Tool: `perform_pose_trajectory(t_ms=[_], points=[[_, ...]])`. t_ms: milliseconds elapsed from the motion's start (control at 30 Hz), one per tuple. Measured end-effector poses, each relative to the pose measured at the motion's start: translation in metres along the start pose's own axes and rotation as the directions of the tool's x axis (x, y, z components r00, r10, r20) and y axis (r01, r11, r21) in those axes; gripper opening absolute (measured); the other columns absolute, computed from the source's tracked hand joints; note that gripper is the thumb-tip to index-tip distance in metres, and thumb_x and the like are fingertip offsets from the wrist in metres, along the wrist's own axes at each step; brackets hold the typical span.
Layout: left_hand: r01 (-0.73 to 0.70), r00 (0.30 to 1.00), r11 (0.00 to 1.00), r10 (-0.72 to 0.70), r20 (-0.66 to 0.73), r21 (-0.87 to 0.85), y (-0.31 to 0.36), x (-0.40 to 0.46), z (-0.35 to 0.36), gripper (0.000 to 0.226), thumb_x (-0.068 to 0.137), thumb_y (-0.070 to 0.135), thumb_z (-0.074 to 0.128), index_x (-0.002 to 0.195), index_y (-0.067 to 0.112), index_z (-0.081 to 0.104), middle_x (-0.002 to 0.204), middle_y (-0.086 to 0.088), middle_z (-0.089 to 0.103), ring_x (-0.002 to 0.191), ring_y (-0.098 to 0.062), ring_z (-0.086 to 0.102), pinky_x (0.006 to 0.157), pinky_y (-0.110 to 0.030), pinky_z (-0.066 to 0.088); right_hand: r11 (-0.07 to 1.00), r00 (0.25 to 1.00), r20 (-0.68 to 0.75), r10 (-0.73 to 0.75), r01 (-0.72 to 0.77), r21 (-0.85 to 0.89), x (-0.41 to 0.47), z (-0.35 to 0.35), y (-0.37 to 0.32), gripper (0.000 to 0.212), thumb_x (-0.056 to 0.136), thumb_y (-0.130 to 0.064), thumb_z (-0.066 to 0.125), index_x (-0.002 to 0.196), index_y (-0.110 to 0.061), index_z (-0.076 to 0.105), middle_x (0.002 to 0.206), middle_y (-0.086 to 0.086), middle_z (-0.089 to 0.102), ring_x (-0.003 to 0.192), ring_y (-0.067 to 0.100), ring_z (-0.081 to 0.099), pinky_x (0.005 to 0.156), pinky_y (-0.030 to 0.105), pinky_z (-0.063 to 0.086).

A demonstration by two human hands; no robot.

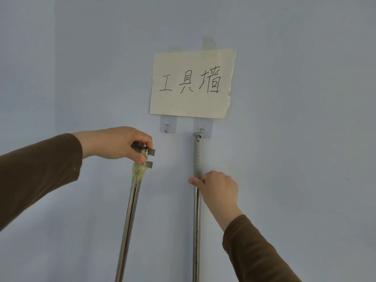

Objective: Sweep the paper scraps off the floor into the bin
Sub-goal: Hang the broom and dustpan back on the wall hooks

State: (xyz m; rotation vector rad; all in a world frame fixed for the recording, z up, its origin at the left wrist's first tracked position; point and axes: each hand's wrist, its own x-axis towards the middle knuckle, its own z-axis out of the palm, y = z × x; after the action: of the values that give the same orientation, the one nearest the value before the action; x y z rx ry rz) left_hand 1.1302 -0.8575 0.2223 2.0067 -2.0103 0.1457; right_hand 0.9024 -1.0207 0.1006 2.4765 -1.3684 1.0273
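Pale blue wall [81, 78] fills your whole view, with a taped paper sign [192, 83] above two stick-on hooks. Your left hand [118, 143] has its fingers pinched around the clip end of the left pole [130, 210], which is already off its hook [167, 127] and tilting away from the wall. Your right hand [217, 190] is curled around the right pole [197, 231], just under its grey grip, and that one's top loop is on the right hook [201, 129]. So you're basically at square one: tools being fetched, no sweeping done. Paper scraps, floor and bin aren't visible at all. Plenty of bare wall either side, only the sign's bottom edge sits close above.
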Motion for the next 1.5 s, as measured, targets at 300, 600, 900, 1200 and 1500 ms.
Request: perform_pose_trajectory(t_ms=[300, 600, 900, 1200, 1500], points=[[-0.009, 0.994, 1.0, 0.009, -0.113, -0.005, 0.014, 0.02, -0.006, 0.018, 0.087, 0.035, 0.074, 0.104, 0.035, 0.067, 0.103, 0.01, 0.067, 0.099, -0.016, 0.063, 0.093, -0.046, 0.051, 0.64, 0.828, 0.433, -0.356, -0.122, 0.759, -0.051, 0.038, -0.087, 0.063, 0.083, -0.062, 0.065, 0.135, -0.032, 0.044, 0.12, -0.011, 0.058, 0.074, 0.017, 0.073, 0.051, 0.02, 0.053], [-0.01, 0.706, 0.996, 0.067, -0.705, 0.085, 0.018, 0.032, 0.037, 0.044, 0.085, 0.039, 0.073, 0.125, 0.027, 0.058, 0.122, 0.007, 0.05, 0.114, -0.014, 0.045, 0.096, -0.028, 0.039, 0.357, 0.953, 0.267, -0.141, -0.202, 0.912, -0.025, 0.064, -0.107, 0.014, 0.1, -0.026, 0.054, 0.096, -0.012, 0.053, 0.095, 0.01, 0.068, 0.05, 0.015, 0.065, 0.055, 0.032, 0.058], [0.091, 0.779, 0.9, -0.331, -0.532, -0.426, 0.005, 0.042, 0.113, 0.018, 0.087, 0.045, 0.069, 0.097, 0.03, 0.071, 0.085, 0.012, 0.072, 0.079, -0.004, 0.067, 0.072, -0.026, 0.054, 0.279, 0.973, 0.23, -0.004, -0.22, 0.935, -0.004, 0.071, -0.105, 0.014, 0.099, -0.028, 0.058, 0.093, -0.015, 0.06, 0.086, 0.01, 0.071, 0.052, 0.023, 0.068, 0.06, 0.048, 0.06], [0.094, 0.769, 0.865, -0.377, -0.516, -0.493, -0.009, 0.047, 0.137, 0.012, 0.089, 0.039, 0.069, 0.096, 0.03, 0.07, 0.084, 0.01, 0.072, 0.077, -0.004, 0.068, 0.067, -0.019, 0.052, 0.309, 0.96, 0.281, 0.013, -0.271, 0.912, -0.003, 0.088, -0.1, 0.014, 0.094, -0.03, 0.067, 0.092, -0.015, 0.067, 0.086, 0.008, 0.07, 0.06, 0.028, 0.071, 0.053, 0.03, 0.06], [0.094, 0.796, 0.87, -0.358, -0.489, -0.484, -0.002, 0.043, 0.15, 0.018, 0.09, 0.041, 0.067, 0.105, 0.032, 0.064, 0.086, 0.012, 0.07, 0.078, -0.004, 0.068, 0.07, -0.022, 0.053, 0.333, 0.96, 0.279, -0.01, -0.26, 0.906, -0.014, 0.095, -0.089, 0.017, 0.094, -0.026, 0.067, 0.11, -0.021, 0.064, 0.094, 0.003, 0.07, 0.066, 0.025, 0.073, 0.056, 0.026, 0.06]])
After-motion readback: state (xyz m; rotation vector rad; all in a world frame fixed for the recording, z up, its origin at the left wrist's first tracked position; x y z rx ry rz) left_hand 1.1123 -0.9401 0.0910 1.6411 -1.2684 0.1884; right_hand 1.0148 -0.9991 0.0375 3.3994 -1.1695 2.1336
